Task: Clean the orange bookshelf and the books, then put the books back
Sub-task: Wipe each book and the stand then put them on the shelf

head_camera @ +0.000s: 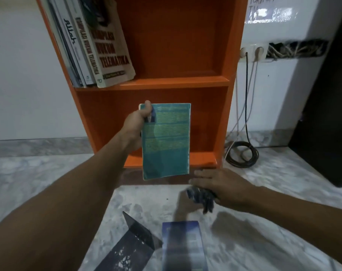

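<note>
The orange bookshelf [174, 83] stands on the floor straight ahead. Several books [99, 47] lean together at the left of its upper compartment; the lower compartment holds nothing. My left hand [136, 126] grips a teal book [166, 141] by its upper left edge, upright in front of the lower compartment. My right hand [221, 184] hovers low at the right, just below the book, closed on a dark blue cloth [202, 198]. Two more books lie on the floor near me: a dark speckled one [131, 245] and a blue one [183, 247].
The floor is grey marble [49, 173]. A coil of black cable [242, 154] lies right of the shelf, with cords running up to wall sockets [252, 51]. A dark cabinet [326, 106] stands at the far right.
</note>
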Demonstrator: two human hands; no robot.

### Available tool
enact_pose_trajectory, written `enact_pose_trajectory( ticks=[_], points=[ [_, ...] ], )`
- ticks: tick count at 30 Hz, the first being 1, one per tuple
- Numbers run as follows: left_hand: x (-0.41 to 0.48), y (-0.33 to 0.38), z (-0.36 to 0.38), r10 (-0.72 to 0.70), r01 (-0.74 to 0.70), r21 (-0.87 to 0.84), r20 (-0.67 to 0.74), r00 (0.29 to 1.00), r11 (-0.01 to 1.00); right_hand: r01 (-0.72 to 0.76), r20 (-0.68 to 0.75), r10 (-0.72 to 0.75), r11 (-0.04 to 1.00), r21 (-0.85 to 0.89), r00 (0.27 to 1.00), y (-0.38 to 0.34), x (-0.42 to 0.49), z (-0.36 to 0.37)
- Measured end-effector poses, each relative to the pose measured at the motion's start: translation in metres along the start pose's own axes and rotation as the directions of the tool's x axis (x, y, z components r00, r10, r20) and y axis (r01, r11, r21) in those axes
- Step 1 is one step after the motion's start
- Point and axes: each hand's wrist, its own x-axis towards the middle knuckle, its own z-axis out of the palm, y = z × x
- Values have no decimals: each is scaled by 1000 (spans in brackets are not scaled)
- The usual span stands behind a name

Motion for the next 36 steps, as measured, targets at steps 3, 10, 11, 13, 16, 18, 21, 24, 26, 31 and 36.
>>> enact_pose_trajectory(
  ticks=[3,10,11,13,16,18,21,24,26,31,36],
  points=[
    [4,-3,-2,-4,3,22,21,1000,1000,-61,-398,116,987,148,910,3,28,-47],
    [0,9,20,-40,47,-49,144,989,998,-117,-537,4,977,-177,844,-2,96,-53],
    [0,12,21,-33,43,-68,142,989,997,-38,-435,-79,967,-252,897,-5,81,-27],
    [1,15,16,-3,12,-89,104,995,996,176,-130,-209,958,-228,969,-14,43,20],
    [1,12,4,-4,6,-37,48,999,999,296,29,-296,935,-193,955,-21,18,24],
    [0,9,-1,-46,48,-38,43,998,998,168,-170,-177,984,-66,969,-16,36,-9],
    [-2,6,3,-95,98,-35,68,993,995,-30,-590,-5,998,-50,807,-5,88,-72],
    [-3,9,12,-104,115,-93,114,988,989,-116,-626,77,993,-21,776,-10,113,-77],
    [-4,13,15,-107,123,-119,134,985,985,-71,-470,6,990,-122,883,-22,97,-33],
    [-5,12,1,-74,74,-70,3,997,995,240,47,-236,960,-141,971,-41,37,20],
    [-10,9,4,-127,131,-96,43,991,987,-59,-607,51,998,7,793,-23,94,-65]
  ],
)
